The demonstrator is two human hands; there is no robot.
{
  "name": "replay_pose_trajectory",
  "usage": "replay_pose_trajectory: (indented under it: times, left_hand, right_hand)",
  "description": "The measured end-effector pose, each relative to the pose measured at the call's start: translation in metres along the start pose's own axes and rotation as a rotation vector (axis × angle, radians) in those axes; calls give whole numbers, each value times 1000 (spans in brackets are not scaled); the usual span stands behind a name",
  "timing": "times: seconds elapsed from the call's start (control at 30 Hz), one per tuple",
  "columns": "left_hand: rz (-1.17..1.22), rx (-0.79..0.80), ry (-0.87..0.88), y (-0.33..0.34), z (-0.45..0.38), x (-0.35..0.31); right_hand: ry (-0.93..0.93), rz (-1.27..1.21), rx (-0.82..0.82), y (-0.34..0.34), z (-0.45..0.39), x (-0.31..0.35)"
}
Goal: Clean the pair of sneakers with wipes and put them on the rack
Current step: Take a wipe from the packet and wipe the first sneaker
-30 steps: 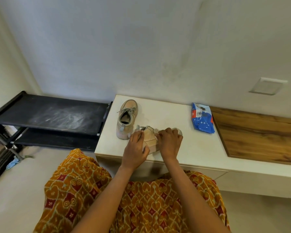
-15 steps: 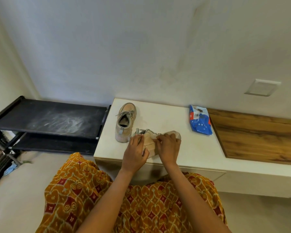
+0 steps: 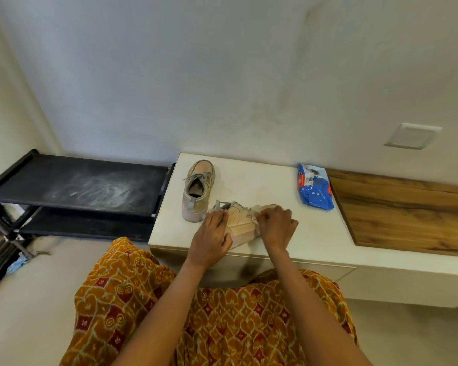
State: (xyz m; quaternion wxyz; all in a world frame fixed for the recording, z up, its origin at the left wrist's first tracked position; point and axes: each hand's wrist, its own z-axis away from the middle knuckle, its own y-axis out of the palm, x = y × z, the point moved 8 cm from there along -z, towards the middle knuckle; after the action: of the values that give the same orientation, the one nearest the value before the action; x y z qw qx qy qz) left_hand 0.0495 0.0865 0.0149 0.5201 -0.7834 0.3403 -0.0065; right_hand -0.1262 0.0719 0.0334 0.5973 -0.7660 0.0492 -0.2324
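From the head view, I take the white bench top (image 3: 249, 180) as my landmark. Near its front edge lies the sneaker I am working on (image 3: 239, 220), tipped on its side with the sole toward me. My left hand (image 3: 212, 236) is closed around its heel end, fingers (image 3: 218, 215) curled over the collar and thumb under the sole, pinning it in place. My right hand (image 3: 275, 225) is bunched over the toe end, fingers bent and pressed down on a white wipe (image 3: 254, 215), of which only a crumpled edge shows beside my knuckles; how much of it I hold I cannot tell. The second sneaker (image 3: 197, 191) stands upright toward the bench's left rear, just beside the first, laces loose, with neither hand on it. The blue wipes pack (image 3: 313, 190) lies toward the right rear of the white top, near where the wooden section (image 3: 407, 212) begins, well apart from my hands. The black rack (image 3: 77, 186) stands off the bench's left end, both shelves bare of shoes, the upper one dusty. As I judge it, the task is in its early middle: one shoe is under the wipe and not plainly finished, and I cannot tell whether the other has been wiped. What is left is finishing this one, cleaning the other if need be, and setting both on the rack.
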Motion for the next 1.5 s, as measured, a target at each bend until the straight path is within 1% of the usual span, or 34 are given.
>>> replay_pose_trajectory:
  times: [0.03, 0.1, 0.13, 0.2, 0.3, 0.37, 0.4, 0.53, 0.57, 0.63, 0.7, 0.77, 0.8, 0.87, 0.93, 0.97, 1.0, 1.07, 1.13, 1.17, 1.23, 1.3, 1.33, 1.37, 1.43, 1.5]
  left_hand:
    - [-3, -6, 15, 0, 2, -3]
    - [0, -23, 4, 3, 5, -6]
    - [-1, -26, -14, 5, 5, -7]
    - [-15, -36, -42, 7, 3, -6]
    - [-28, -48, -31, 1, -2, -3]
    - [-27, -46, -11, -3, -4, -1]
    - [-27, -39, -12, -4, -4, -1]
    - [-32, -15, -26, 0, 0, -3]
    - [-21, -14, -32, 0, 0, -4]
    - [-4, -18, -48, -1, -1, -2]
    - [-2, -28, -46, -3, -3, 0]
    - [0, -25, -31, -1, -3, 1]
    - [-1, -18, -27, 0, -2, 1]
    - [0, 5, -45, 2, -1, 1]
    - [35, 17, -84, 2, -2, 4]
    - [68, 17, -104, 2, -3, 7]
    - [104, 11, -118, 0, -5, 10]
    - [192, -15, -144, -5, -5, 16]
    - [266, -41, -172, -9, -4, 21]
    - [269, -40, -176, -10, -2, 22]
    - [252, -31, -158, -7, 1, 21]
    - [283, -30, -175, -3, 2, 22]
    - [303, -38, -189, -2, 3, 23]
    - [315, -47, -203, -2, 3, 24]
    - [325, -64, -212, -3, 2, 25]
    - [342, -82, -198, -6, 2, 25]
  right_hand:
    - [56, 13, 8, -3, -6, -10]
    - [58, 88, 19, -5, -11, -10]
    - [22, 108, 18, -3, -10, -1]
    - [-78, 72, -7, 1, 2, 24]
    - [-186, -134, -12, 5, 19, 51]
    - [-264, -152, -6, 7, 24, 57]
    - [-261, -156, -9, 8, 22, 52]
    - [-76, -148, -27, 9, 5, 23]
    - [-60, -137, -24, 9, 3, 24]
    - [-101, -150, -21, 9, 7, 39]
    - [-190, -163, -18, 10, 20, 52]
    - [-278, -130, -60, 9, 31, 53]
    - [-282, -116, -79, 8, 32, 47]
    - [-219, -103, -86, 7, 23, 38]
    - [-141, -134, -54, 10, 11, 40]
    - [-139, -145, -44, 11, 8, 47]
    - [-166, -152, -38, 11, 9, 58]
    - [-282, -157, -21, 11, 22, 78]
    - [-414, -128, -69, 9, 41, 82]
    - [-436, -108, -104, 7, 44, 76]
    - [-380, -73, -128, 5, 34, 58]
    - [-247, -90, -77, 9, 15, 47]
    - [-200, -113, -58, 11, 9, 47]
    - [-194, -133, -43, 12, 7, 54]
    - [-280, -167, -23, 12, 17, 76]
    - [-409, -181, -48, 11, 35, 86]
